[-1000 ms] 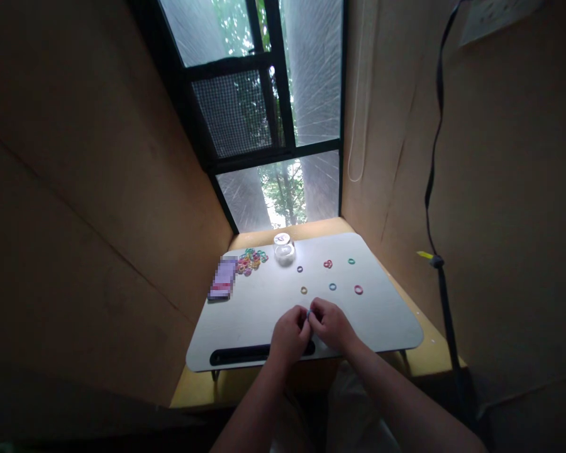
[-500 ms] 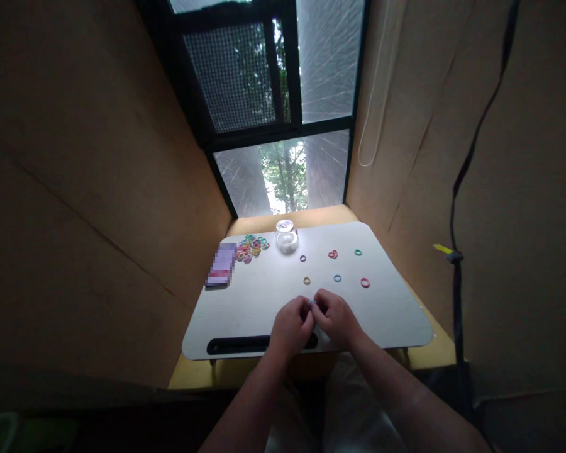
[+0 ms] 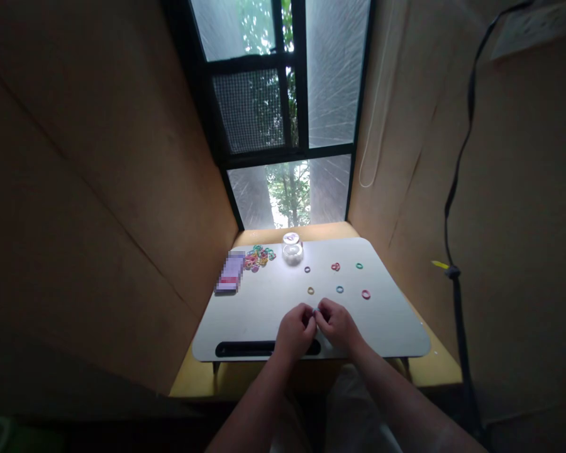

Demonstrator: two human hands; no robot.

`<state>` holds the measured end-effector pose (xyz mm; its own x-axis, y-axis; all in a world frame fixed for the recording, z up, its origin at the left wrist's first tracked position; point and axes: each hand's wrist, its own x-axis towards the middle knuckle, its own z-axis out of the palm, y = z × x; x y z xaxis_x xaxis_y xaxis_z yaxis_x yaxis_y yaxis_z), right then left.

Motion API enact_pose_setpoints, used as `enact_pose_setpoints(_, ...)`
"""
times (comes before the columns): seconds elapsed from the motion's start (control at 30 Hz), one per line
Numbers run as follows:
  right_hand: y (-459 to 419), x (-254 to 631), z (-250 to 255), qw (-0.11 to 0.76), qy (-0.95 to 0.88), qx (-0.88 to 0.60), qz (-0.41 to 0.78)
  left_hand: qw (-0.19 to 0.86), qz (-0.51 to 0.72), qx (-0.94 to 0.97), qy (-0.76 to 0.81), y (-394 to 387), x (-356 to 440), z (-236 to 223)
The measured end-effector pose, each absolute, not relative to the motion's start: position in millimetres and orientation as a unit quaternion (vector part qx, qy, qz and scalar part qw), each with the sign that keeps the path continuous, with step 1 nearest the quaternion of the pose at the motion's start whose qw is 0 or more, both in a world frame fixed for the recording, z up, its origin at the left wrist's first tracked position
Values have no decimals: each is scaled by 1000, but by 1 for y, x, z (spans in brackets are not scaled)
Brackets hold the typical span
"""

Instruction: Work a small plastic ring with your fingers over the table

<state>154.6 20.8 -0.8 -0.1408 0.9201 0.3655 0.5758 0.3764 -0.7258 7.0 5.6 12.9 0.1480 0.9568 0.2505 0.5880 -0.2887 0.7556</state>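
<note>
My left hand (image 3: 296, 330) and my right hand (image 3: 338, 324) meet above the front of a white lap table (image 3: 245, 318), fingertips pinched together. Between them shows a bit of a small light-blue band (image 3: 316, 311); the fingers hide most of it. Beyond the hands lie small coloured hair ties: a yellow one (image 3: 310, 290), a blue one (image 3: 340, 289) and a pink one (image 3: 366, 294) in the nearer row. Behind these are a purple one (image 3: 307, 269), a red cluster (image 3: 335, 267) and a green one (image 3: 359, 266).
A pile of mixed hair ties (image 3: 259, 258) lies at the back left, beside a phone (image 3: 230, 272). A clear round container (image 3: 292, 253) stands near the back edge. A black slot (image 3: 245, 348) runs along the front. Walls flank the table, and a black cord (image 3: 457, 314) hangs at right.
The camera view has tilted up slightly, so the table sits lower in the picture. Both hands stay pinched together around the light-blue band; the other hair ties have not moved on the table.
</note>
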Motion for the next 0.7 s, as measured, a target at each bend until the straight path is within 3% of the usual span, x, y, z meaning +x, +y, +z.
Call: enact_pose_setpoints(0.7, 19, 152, -5, 403, -730, -516, 196, 283, 397, 698, 525, 8, 4, 6)
